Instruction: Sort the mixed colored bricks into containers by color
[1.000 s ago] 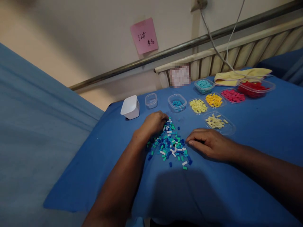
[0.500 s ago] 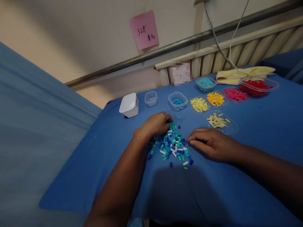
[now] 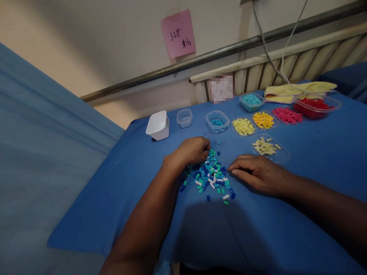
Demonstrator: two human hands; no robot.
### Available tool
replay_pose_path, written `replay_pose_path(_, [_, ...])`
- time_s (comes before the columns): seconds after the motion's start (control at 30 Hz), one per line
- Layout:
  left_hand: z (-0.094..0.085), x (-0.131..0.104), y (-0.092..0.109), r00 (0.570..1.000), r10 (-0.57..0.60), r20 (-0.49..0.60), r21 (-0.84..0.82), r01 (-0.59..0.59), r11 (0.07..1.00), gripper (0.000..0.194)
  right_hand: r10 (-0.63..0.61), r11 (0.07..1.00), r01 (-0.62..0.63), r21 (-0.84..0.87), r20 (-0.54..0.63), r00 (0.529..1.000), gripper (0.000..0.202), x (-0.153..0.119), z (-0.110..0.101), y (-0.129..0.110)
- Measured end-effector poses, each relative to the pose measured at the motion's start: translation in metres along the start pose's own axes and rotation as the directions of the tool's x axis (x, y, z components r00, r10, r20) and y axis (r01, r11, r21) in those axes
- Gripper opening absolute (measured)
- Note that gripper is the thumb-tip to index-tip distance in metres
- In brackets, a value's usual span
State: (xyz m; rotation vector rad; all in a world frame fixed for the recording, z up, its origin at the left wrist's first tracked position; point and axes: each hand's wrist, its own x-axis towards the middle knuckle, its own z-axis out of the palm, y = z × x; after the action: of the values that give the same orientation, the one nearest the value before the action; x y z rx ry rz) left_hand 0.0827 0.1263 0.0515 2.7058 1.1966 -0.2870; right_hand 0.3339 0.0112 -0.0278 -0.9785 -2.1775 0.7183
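Note:
A loose pile of small blue, green, teal and white bricks (image 3: pixel 213 175) lies on the blue cloth. Over the pile's upper left edge is my left hand (image 3: pixel 195 149), its fingers curled down with the tips hidden among the bricks; whether it grips one is not visible. My right hand (image 3: pixel 255 171) rests on the cloth just right of the pile, fingers extended, thumb apart, nothing held. Beyond it, a clear lid (image 3: pixel 282 154) bears cream bricks (image 3: pixel 265 146). A clear tub (image 3: pixel 218 116) with blue bricks (image 3: pixel 217 122) stands behind the pile.
At the back left stand a white tub (image 3: pixel 158 126) and a small clear tub (image 3: pixel 184 118). Teal (image 3: pixel 251 100), yellow (image 3: pixel 243 126), orange (image 3: pixel 263 120), pink (image 3: pixel 287 115) and red bricks (image 3: pixel 312 107) sit in containers at the back right, near a yellow cloth (image 3: pixel 301 91).
The whole view has shifted slightly. My left hand remains curled at the pile's upper left edge, and my right hand stays beside the pile.

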Motion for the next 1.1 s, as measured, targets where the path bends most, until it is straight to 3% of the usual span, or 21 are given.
replay_pose_path(0.2, [-0.005,-0.005,0.003,0.998,0.047,0.050,-0.014,-0.046,0.999,0.024,-0.001,1.000,0.001,0.004,0.002,1.000,0.021,0.000,-0.001,-0.001])
replay_pose_path(0.63, [-0.011,-0.011,0.013,0.995,0.002,0.103,0.049,-0.007,0.999,0.036,-0.007,1.000,0.007,-0.001,0.012,1.000,0.020,0.000,-0.001,0.000])
replay_pose_path(0.87, [-0.005,-0.006,0.007,0.992,-0.018,0.123,-0.036,0.022,0.999,0.026,-0.002,1.000,0.002,0.019,0.004,1.000,0.021,0.000,-0.001,-0.002])
replay_pose_path(1.1, [-0.003,-0.006,0.003,0.993,0.032,0.115,-0.098,-0.020,0.995,0.023,0.006,1.000,-0.006,0.012,0.001,1.000,0.022,0.000,-0.001,-0.002])
